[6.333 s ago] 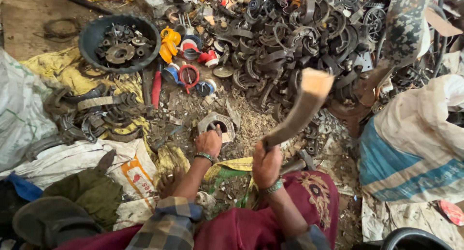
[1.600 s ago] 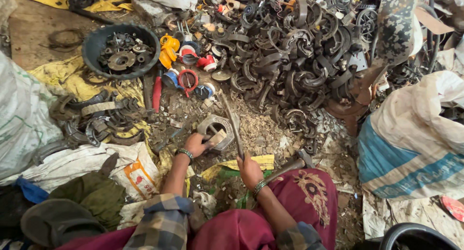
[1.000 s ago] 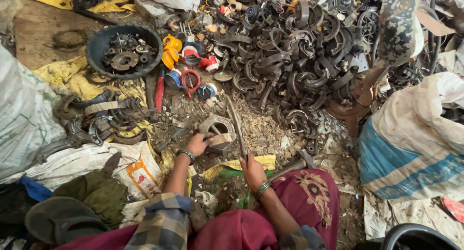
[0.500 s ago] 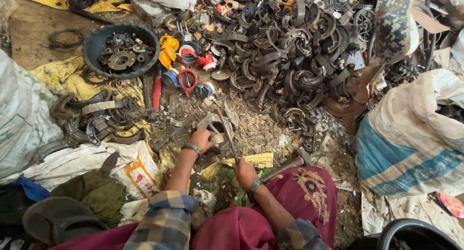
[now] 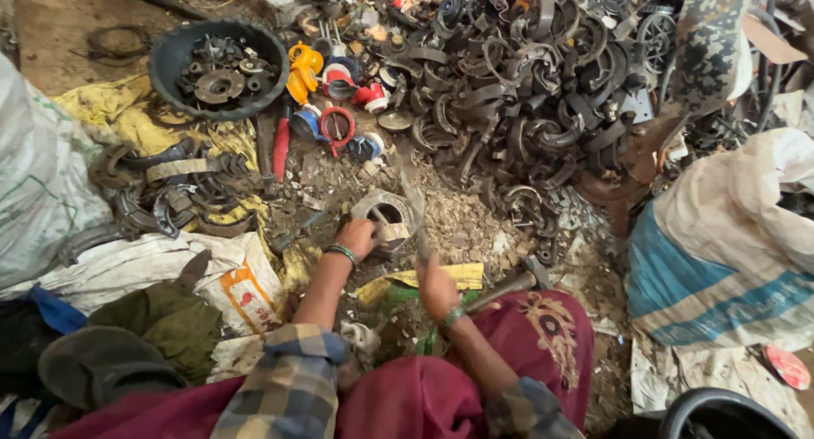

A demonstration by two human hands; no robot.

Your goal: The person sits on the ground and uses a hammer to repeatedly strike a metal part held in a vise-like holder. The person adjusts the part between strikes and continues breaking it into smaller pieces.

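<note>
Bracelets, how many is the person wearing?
2. One green bracelet circles the left wrist, by the left hand; another bracelet circles the right wrist, below the right hand. Sleeves may hide more.

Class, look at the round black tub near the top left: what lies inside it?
Inside the black tub lie dark, rusty metal parts: round discs and small ring-like pieces, heaped together. The tub's floor and whatever lies beneath the heap are covered, so they cannot be seen.
</note>
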